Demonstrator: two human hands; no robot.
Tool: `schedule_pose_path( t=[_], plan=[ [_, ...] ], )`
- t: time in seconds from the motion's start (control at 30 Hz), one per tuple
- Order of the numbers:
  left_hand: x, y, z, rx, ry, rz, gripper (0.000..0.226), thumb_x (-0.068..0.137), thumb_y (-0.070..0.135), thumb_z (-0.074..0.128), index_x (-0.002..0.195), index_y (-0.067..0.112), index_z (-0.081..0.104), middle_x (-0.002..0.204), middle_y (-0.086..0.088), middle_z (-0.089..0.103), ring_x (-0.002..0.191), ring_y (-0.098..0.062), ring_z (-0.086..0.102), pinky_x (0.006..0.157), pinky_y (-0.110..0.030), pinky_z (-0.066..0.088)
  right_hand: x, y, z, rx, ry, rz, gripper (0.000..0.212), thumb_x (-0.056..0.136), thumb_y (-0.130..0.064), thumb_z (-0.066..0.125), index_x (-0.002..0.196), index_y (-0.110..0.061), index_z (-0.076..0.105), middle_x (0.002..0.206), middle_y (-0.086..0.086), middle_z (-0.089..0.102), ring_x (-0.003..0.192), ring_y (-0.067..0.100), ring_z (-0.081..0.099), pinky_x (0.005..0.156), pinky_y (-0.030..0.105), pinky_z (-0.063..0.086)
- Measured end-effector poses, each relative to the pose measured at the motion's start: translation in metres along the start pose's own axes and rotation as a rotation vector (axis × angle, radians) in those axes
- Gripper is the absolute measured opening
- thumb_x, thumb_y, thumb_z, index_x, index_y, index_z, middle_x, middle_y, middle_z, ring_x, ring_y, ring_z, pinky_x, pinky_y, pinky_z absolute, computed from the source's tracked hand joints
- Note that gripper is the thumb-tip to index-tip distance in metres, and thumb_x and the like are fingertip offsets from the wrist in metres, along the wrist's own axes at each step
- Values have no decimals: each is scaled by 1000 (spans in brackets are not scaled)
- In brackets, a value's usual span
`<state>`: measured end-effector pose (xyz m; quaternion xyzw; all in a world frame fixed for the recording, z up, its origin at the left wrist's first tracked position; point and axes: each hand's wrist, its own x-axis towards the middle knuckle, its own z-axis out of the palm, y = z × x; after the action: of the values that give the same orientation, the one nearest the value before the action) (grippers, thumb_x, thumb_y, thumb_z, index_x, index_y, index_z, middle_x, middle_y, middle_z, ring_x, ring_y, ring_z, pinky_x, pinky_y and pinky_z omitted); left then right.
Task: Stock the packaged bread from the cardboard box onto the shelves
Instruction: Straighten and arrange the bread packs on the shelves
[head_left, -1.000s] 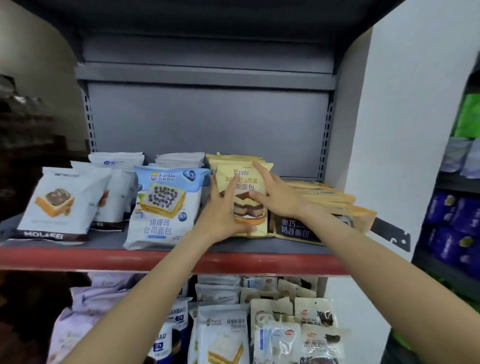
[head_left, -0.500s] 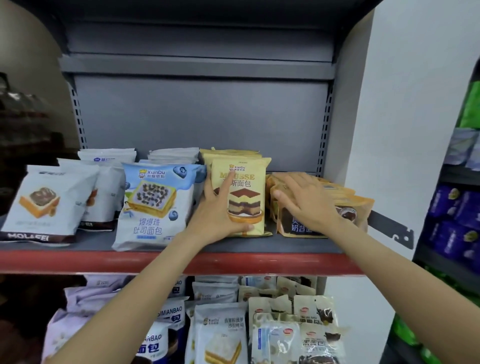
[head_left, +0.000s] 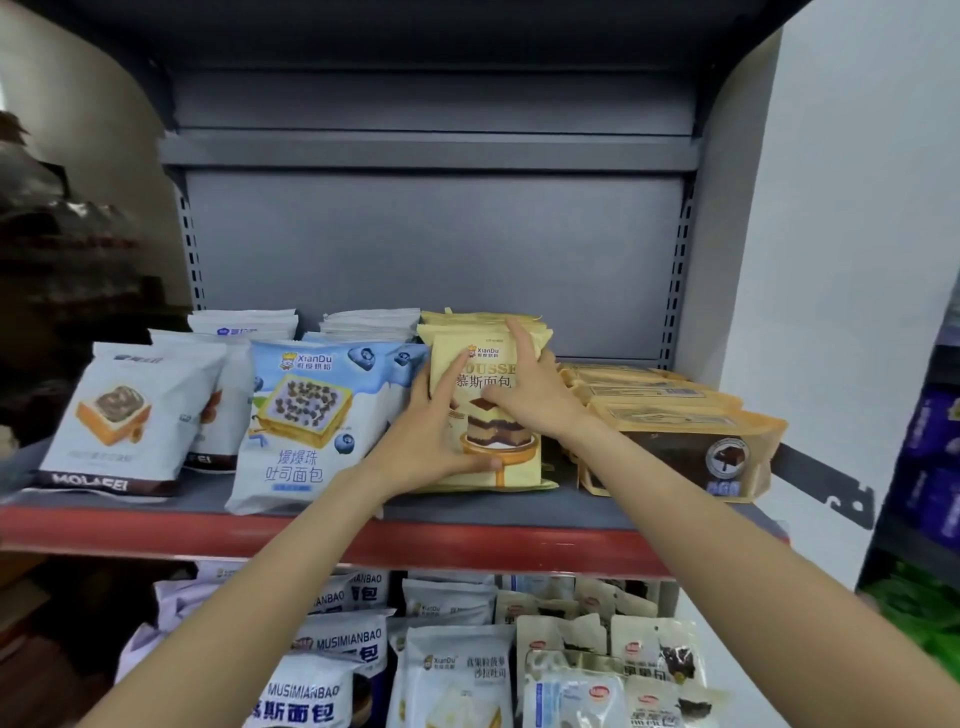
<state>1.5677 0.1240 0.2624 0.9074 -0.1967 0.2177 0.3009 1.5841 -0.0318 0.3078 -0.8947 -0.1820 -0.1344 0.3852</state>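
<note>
A yellow mousse bread packet (head_left: 498, 441) stands upright at the front of a row of like packets on the grey shelf (head_left: 467, 506) with a red front edge. My left hand (head_left: 431, 441) lies against its left side with straight fingers, the thumb across its lower front. My right hand (head_left: 530, 395) presses its upper right part, fingers straight up to the top edge. The cardboard box is out of view.
A blue blueberry toast packet (head_left: 306, 415) and white Molafei packets (head_left: 124, 415) stand to the left. Orange-brown packets (head_left: 675, 447) lie stacked to the right, by a white side panel (head_left: 831, 260). The lower shelf holds several bread packets (head_left: 457, 675). Above the row the shelf back is bare.
My right hand left the orange-brown packets and came back left onto the yellow mousse packet. My left hand stayed on that packet. The camera drew closer.
</note>
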Motion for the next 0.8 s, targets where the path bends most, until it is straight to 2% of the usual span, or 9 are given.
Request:
schedule_pose_path(
  t=[0.07,0.17,0.27,0.33,0.4,0.47,0.6,0.7,0.8],
  plan=[
    [4,2,2,-57,-19,-29,123,63,45,83,148,41,-7,158,-4,-7,143,-13,15,111,-26,22,3,2,2,16,25,-8,87,86,-20,62,148,-35,2,151,17,13,93,19,48,60,13,38],
    [12,8,6,-196,13,-58,124,63,30,86,148,40,-4,156,-4,-1,132,-7,29,101,-17,27,2,8,3,83,85,-36,89,83,-19,66,147,-35,7,146,15,24,109,27,51,74,22,44],
    [16,13,8,-283,114,-76,121,59,28,88,148,38,7,150,-5,14,133,-12,31,102,-21,30,3,10,3,167,87,-15,92,79,-18,70,147,-36,9,145,12,27,119,28,46,74,22,47],
    [17,14,8,-301,123,-94,123,56,31,90,147,40,7,150,-5,15,137,-17,25,108,-28,30,7,11,-2,174,40,3,95,78,-22,70,147,-37,6,146,13,29,124,29,44,90,33,49],
    [16,18,6,-275,102,-113,124,57,32,89,147,41,5,152,-7,9,140,-19,21,109,-29,26,12,10,-20,78,11,4,89,84,-27,65,148,-34,3,152,13,23,137,30,29,109,41,33],
    [12,26,4,-149,115,-125,125,59,37,87,148,37,1,155,-10,-1,142,-22,17,109,-30,23,18,10,-46,-42,18,-17,75,90,-31,57,148,-29,10,154,14,16,142,29,18,113,39,22],
    [2,42,-1,257,219,3,121,65,55,77,150,31,-6,153,-7,-29,145,-28,-11,116,-42,13,34,19,-88,-220,20,-111,55,94,-34,52,143,-21,33,152,11,24,139,23,25,108,29,22],
    [13,47,-9,448,190,104,112,68,65,67,151,30,0,157,-3,-20,144,-21,-16,117,-40,5,57,24,-99,-352,1,-207,40,96,-28,50,134,-17,47,145,11,39,135,23,33,105,26,24],
    [35,41,-15,626,-6,113,118,63,79,59,150,30,-2,159,-1,-14,145,-21,-18,118,-47,-3,85,26,-96,-421,-53,-257,34,97,-25,49,130,-17,53,140,7,48,130,23,42,104,28,28]
  ],
)
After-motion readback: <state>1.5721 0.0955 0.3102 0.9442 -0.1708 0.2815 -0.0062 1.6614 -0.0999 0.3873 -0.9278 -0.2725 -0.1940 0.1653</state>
